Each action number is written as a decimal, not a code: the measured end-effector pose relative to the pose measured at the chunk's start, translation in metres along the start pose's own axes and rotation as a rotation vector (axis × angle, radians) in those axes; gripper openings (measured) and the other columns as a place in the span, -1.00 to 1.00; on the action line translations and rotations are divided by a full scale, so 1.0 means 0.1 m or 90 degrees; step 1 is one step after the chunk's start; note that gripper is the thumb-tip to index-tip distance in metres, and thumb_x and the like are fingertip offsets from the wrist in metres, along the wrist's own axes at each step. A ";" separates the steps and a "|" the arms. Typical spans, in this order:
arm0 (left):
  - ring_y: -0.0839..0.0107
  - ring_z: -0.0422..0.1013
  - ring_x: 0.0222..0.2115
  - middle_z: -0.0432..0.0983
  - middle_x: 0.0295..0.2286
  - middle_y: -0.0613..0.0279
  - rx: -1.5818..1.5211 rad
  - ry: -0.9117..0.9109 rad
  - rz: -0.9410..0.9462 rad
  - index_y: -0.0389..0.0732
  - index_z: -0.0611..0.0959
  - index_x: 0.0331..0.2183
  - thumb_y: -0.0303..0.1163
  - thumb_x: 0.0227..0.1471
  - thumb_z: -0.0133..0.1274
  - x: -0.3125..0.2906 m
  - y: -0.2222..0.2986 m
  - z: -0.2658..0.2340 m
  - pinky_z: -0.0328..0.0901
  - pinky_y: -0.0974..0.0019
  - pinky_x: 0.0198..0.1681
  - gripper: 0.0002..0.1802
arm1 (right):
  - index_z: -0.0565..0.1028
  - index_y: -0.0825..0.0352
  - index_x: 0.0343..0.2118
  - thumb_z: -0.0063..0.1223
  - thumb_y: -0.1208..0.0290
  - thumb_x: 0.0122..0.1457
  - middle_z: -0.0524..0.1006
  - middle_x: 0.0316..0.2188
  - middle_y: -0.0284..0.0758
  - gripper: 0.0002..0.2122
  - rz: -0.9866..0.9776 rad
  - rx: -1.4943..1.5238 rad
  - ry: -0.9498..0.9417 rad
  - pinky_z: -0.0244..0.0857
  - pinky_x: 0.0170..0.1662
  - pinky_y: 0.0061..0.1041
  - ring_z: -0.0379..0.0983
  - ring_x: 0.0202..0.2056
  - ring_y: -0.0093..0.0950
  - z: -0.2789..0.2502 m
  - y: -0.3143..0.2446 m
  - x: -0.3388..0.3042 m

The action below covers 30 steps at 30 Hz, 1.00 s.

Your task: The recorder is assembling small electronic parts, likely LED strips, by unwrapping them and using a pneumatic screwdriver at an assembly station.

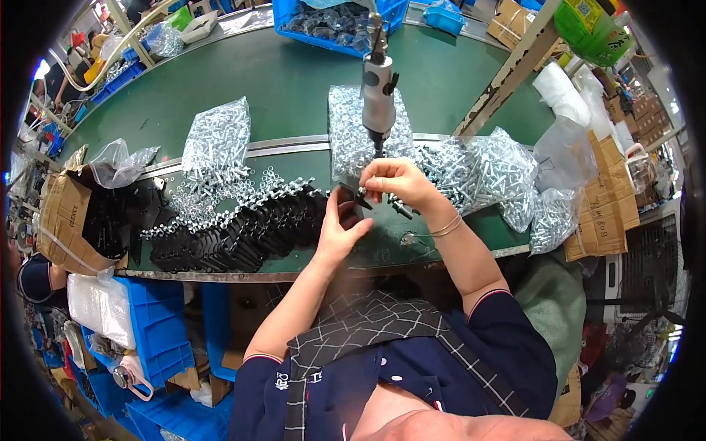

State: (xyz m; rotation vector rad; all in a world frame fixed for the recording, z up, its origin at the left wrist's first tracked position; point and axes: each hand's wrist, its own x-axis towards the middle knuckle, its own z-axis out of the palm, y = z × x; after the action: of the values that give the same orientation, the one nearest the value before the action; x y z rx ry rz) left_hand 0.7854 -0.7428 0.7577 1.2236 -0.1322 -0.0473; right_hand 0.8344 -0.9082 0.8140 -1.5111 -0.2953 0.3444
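My left hand [338, 231] holds a small black bracket [356, 197] between thumb and fingers, just above the bench. My right hand [402, 181] is closed in a pinch at the bracket's upper edge; what sits between its fingertips is too small to make out. Right above that hand hangs a silver power screwdriver [379, 99], its tip pointing down. Beside my left hand lies a long overlapping row of black brackets [235, 239], with shiny bolts and nuts [268, 187] along its far side. A dark metal pin [401, 209] lies below my right hand.
Clear bags of bolts [217, 140] stand along the metal rail, with loose bolts [441, 165] spilling at right. An open cardboard box [70, 224] of black parts sits far left. A blue bin [346, 40] is at the back. A worn metal post [507, 70] slants at right.
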 end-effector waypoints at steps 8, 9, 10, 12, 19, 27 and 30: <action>0.27 0.45 -0.27 0.48 -0.27 0.12 -0.383 -0.178 -0.462 -0.22 0.35 -0.04 -0.50 0.00 0.05 -0.07 -0.39 -0.19 0.38 0.31 -0.20 -0.56 | 0.49 0.38 -0.39 0.09 0.47 0.05 0.51 -0.53 -0.37 -0.89 0.043 -0.011 0.151 0.32 -0.44 -0.61 0.45 -0.52 -0.55 -0.17 0.35 -0.44; 0.27 0.45 -0.27 0.48 -0.27 0.12 -0.383 -0.177 -0.464 -0.22 0.35 -0.04 -0.50 0.00 0.05 -0.06 -0.35 -0.19 0.38 0.31 -0.20 -0.56 | 0.50 0.35 -0.40 0.11 0.43 0.03 0.52 -0.51 -0.36 -0.88 0.032 -0.263 0.221 0.32 -0.43 -0.58 0.47 -0.52 -0.50 -0.20 0.40 -0.54; 0.26 0.46 -0.29 0.48 -0.28 0.12 -0.392 -0.161 -0.471 -0.22 0.39 -0.09 -0.50 0.00 0.04 -0.03 -0.29 -0.20 0.39 0.31 -0.24 -0.62 | 0.51 0.31 -0.40 0.12 0.40 0.01 0.53 -0.48 -0.34 -0.87 0.019 -0.515 0.287 0.33 -0.43 -0.55 0.48 -0.52 -0.45 -0.21 0.46 -0.61; 0.24 0.47 -0.32 0.48 -0.31 0.13 -0.412 -0.129 -0.486 -0.24 0.46 -0.18 -0.51 0.01 0.04 0.00 -0.20 -0.21 0.42 0.33 -0.32 -0.73 | 0.51 0.31 -0.41 0.14 0.39 -0.01 0.53 -0.48 -0.33 -0.87 0.029 -0.632 0.265 0.33 -0.42 -0.52 0.48 -0.51 -0.41 -0.24 0.56 -0.71; 0.27 0.48 -0.44 0.48 -0.37 0.13 -0.391 -0.009 -0.437 -0.26 0.44 -0.21 -0.46 0.03 0.04 -0.05 -0.35 -0.25 0.44 0.34 -0.41 -0.75 | 0.52 0.28 -0.43 0.18 0.35 -0.08 0.55 -0.48 -0.30 -0.83 -0.037 -0.915 0.212 0.35 -0.39 -0.43 0.49 -0.46 -0.29 -0.15 0.55 -0.79; 0.36 0.41 -0.55 0.46 -0.47 0.14 -0.448 -0.070 -0.490 -0.24 0.46 -0.19 -0.33 0.08 -0.02 -0.07 -0.26 -0.28 0.35 0.38 -0.51 -0.74 | 0.54 0.36 -0.31 0.09 0.47 0.06 0.54 -0.45 -0.30 -0.86 -0.058 -0.385 0.165 0.33 -0.37 -0.63 0.49 -0.45 -0.54 0.20 0.60 -0.72; 0.40 0.36 -0.60 0.44 -0.49 0.14 -0.444 -0.110 -0.484 -0.23 0.46 -0.19 -0.26 0.12 -0.07 -0.10 -0.25 -0.32 0.29 0.39 -0.56 -0.72 | 0.52 0.44 -0.31 0.04 0.48 0.11 0.52 -0.48 -0.31 -0.86 0.022 -0.114 0.118 0.32 -0.37 -0.63 0.46 -0.45 -0.58 0.20 0.65 -0.72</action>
State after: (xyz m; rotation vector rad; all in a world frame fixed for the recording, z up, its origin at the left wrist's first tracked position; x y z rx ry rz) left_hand 0.7809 -0.7207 0.7226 0.5110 0.1968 -0.7972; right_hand 0.7580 -0.9168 0.7517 -1.7129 -0.1568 0.2072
